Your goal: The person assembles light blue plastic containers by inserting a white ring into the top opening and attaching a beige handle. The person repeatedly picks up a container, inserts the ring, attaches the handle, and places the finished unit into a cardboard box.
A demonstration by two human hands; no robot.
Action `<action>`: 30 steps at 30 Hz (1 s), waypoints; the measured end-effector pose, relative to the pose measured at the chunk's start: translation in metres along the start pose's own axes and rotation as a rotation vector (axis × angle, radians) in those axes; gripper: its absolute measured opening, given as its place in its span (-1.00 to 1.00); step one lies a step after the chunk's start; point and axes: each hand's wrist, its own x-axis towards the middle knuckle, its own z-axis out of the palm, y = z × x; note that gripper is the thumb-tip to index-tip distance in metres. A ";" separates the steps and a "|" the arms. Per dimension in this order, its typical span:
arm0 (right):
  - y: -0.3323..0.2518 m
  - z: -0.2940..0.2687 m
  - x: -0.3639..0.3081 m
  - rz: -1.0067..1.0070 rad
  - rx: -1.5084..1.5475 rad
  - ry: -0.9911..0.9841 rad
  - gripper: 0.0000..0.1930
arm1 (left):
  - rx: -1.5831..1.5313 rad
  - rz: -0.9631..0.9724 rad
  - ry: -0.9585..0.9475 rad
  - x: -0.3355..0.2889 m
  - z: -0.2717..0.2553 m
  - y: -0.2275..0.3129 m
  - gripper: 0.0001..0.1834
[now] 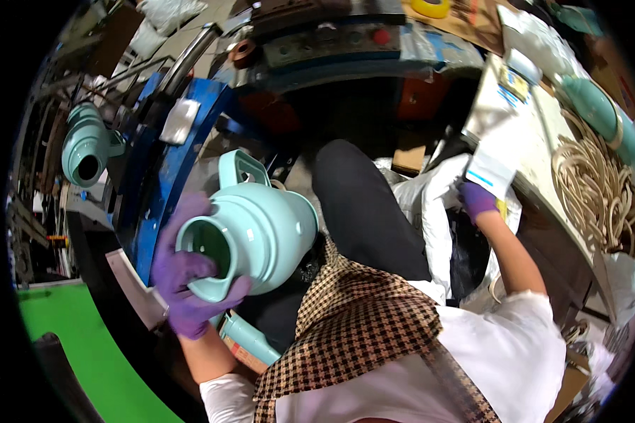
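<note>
A mint-green jug [279, 225] with a loop handle lies tilted above my left thigh, its round mouth facing left. My left hand [180, 275], in a purple glove, grips the rim of that mouth, with some fingers at the opening. Over on the right, my right hand [478, 199], also gloved in purple, is closed on the lower end of a white sheet [492, 169] with a blue stripe. The sheet stands beside the edge of a white worktop [543, 134]; its upper part is blurred. Some right fingers are hidden.
Another mint-green jug [85, 158] is at the far left, past a blue metal frame [173, 176]. A machine panel with a red button [381, 37] stands ahead. Beige rings [600, 190] and a mint-green vessel [600, 113] lie on the right. A white sack [434, 211] is beside my leg.
</note>
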 end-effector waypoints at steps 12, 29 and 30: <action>-0.233 -0.081 -0.118 -1.108 0.713 0.310 -0.68 | 0.080 -0.183 0.089 -0.022 0.088 -0.068 0.18; -0.300 -0.093 -0.106 -1.081 0.335 -0.158 -0.80 | 0.034 0.055 0.048 -0.019 0.112 -0.062 0.09; -0.302 -0.090 -0.109 -1.068 0.219 -0.131 -0.82 | 0.080 0.074 0.021 -0.016 0.110 -0.058 0.04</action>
